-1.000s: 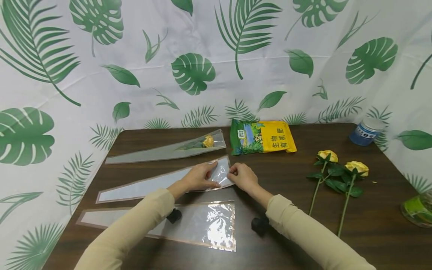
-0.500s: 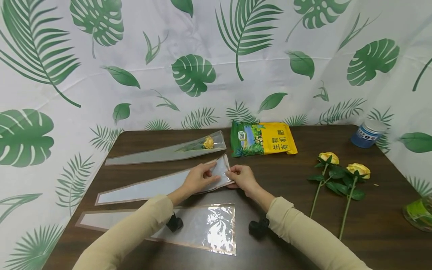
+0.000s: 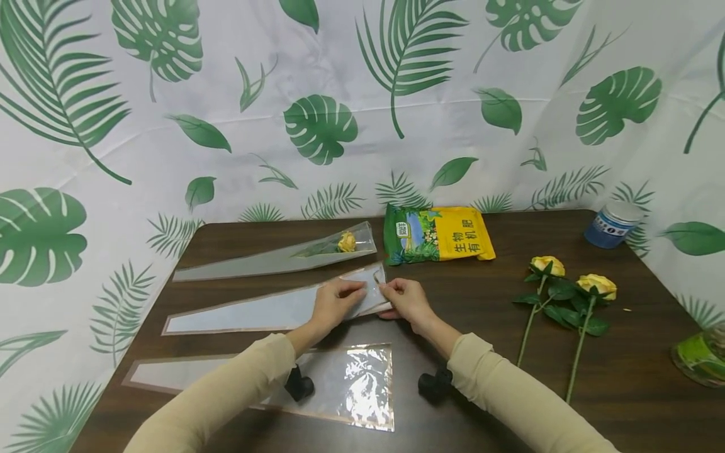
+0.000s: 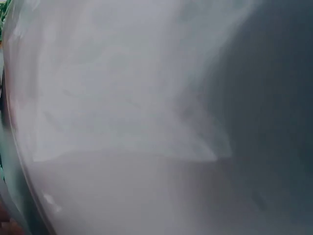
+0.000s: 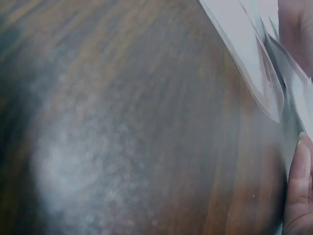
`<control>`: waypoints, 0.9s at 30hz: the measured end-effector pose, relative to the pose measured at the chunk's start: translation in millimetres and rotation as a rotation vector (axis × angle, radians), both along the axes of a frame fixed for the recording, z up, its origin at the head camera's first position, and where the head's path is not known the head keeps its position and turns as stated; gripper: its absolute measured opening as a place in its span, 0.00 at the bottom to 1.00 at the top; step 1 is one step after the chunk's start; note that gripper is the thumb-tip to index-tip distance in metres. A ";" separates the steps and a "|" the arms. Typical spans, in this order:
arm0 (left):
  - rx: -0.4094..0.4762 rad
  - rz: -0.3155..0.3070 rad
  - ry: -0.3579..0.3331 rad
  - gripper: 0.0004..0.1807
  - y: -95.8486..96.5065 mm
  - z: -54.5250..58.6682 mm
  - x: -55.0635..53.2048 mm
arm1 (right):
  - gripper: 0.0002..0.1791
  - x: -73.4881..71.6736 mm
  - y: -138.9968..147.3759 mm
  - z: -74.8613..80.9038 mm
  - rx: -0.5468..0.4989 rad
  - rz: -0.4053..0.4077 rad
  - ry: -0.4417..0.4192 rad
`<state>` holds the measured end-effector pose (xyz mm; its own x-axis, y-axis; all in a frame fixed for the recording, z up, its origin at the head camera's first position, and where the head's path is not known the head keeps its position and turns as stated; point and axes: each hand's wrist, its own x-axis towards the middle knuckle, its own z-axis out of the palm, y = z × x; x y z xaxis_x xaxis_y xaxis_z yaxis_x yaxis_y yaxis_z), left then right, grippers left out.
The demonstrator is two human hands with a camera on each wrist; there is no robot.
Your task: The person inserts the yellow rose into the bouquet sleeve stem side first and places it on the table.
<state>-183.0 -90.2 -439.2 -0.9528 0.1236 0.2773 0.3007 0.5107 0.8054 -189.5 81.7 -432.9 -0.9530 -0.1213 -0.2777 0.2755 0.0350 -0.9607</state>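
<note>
A long tapered flower sleeve (image 3: 243,309), clear with a pale panel, lies in the middle row with its wide end raised between my hands. At the upper film near that end, my left hand (image 3: 331,305) pinches with thumb and fingers. My right hand (image 3: 410,301) pinches the lip at the wide end, thumb above and fingers beneath. Pale blurred film (image 4: 122,98) fills most of the left wrist view. In the right wrist view, the sleeve's edge (image 5: 254,63) stands partly parted, with fingertips (image 5: 299,191) beside it.
Behind lies another sleeve (image 3: 238,267) holding a yellow rose (image 3: 347,241); a flat sleeve (image 3: 328,384) lies in front. A yellow-green fertilizer bag (image 3: 438,234) is at the back. Two yellow roses (image 3: 546,265) lie right, near a blue jar (image 3: 613,224) and a glass container (image 3: 702,355).
My left hand, earlier spread over the sleeve, now has its fingers drawn together, pinching film. My right hand has moved slightly and grips the sleeve's lip, which is lifted and more bent.
</note>
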 end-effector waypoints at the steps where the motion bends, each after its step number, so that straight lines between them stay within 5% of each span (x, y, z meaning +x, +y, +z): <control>1: 0.018 0.004 -0.013 0.10 0.0 0.3 0.5 | 0.11 0.0 0.9 0.0 -0.010 0.000 -0.011; 10: 0.173 -0.009 -0.082 0.10 -0.8 4.6 -3.5 | 0.11 -3.7 10.8 -3.6 -0.072 0.016 -0.075; 18: 0.441 0.004 -0.248 0.12 -2.8 9.8 -11.0 | 0.11 -2.8 18.2 -1.0 -0.065 0.003 -0.120; 22: 0.406 0.012 -0.224 0.12 -5.5 10.7 -8.4 | 0.14 -1.9 17.3 3.5 -0.076 0.036 -0.110; 27: 0.352 -0.024 -0.205 0.12 0.2 19.9 -4.1 | 0.16 2.3 40.5 16.7 -0.058 -0.027 -0.045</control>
<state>-187.1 -90.0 -419.3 -0.9908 0.0777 0.1108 0.1237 0.1874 0.9745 -187.2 122.2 -416.3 -0.9429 -0.1123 -0.3136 0.3185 -0.0282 -0.9475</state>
